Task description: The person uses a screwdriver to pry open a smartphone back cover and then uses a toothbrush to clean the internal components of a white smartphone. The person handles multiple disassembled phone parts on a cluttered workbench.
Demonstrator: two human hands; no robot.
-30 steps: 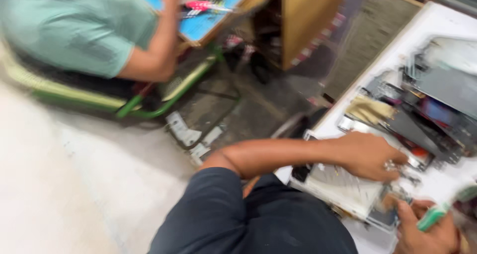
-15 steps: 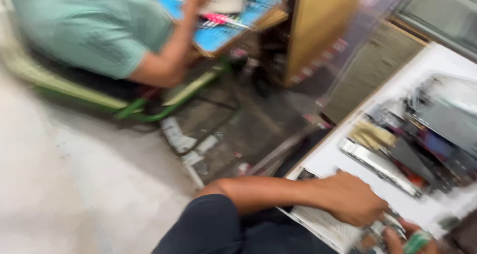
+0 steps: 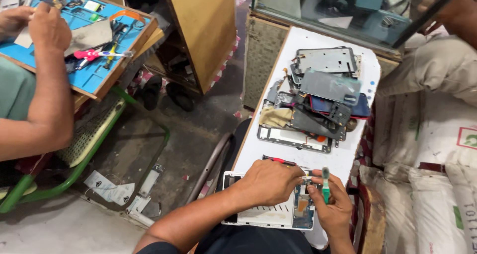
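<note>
Fingers of the right hand pinch a green-handled tool upright, while the left hand pins the opened tablet at six o'clock on the white table. This looks like mid-disassembly; the next move likely needs the tip set precisely at the circuit board, with the red screwdriver lying at twelve o'clock of the left hand.

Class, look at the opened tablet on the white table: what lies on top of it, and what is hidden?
On the opened tablet rests the left hand, with the right hand holding a green tool at its circuit end. The hands cover the upper edge and whatever the fingertips touch.
</note>
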